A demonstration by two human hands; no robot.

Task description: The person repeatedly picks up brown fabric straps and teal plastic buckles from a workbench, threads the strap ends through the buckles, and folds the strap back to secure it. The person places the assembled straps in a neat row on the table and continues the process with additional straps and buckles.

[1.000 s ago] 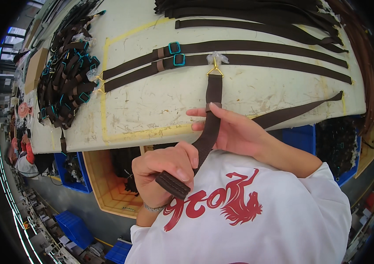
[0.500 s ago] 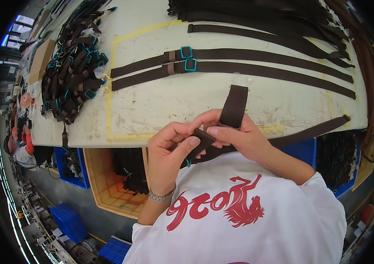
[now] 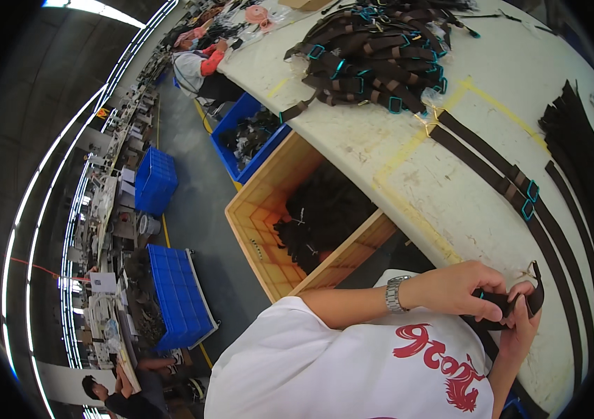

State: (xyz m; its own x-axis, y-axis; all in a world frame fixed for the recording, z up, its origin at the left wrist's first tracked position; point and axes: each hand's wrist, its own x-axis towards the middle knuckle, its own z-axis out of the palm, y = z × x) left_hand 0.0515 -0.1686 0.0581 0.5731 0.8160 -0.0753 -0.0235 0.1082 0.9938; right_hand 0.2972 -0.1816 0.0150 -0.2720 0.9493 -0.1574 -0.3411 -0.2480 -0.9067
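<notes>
My left hand (image 3: 459, 288), with a metal watch on its wrist, pinches a dark brown webbing strap (image 3: 537, 293) at the table's near edge. Close beside it, my right hand (image 3: 519, 327) grips the same strap, fingers closed. One end of the strap stands up past my right fingers. Some of the webbing between the hands is hidden by my fingers. On the table beyond lie two matching straps (image 3: 475, 166) side by side, each with a teal buckle (image 3: 533, 190) and a gold-coloured hook (image 3: 425, 126) at one end.
A heap of buckled straps (image 3: 374, 59) covers the table's far part. More dark straps (image 3: 576, 119) lie at the right. Below the edge stand a wooden crate (image 3: 262, 244) of dark material and a blue bin (image 3: 241, 115). Two other people (image 3: 202, 66) are farther off.
The view has swung left, so the table now sits at the upper right and more floor shows. Both hands still hold the strap, close together.
</notes>
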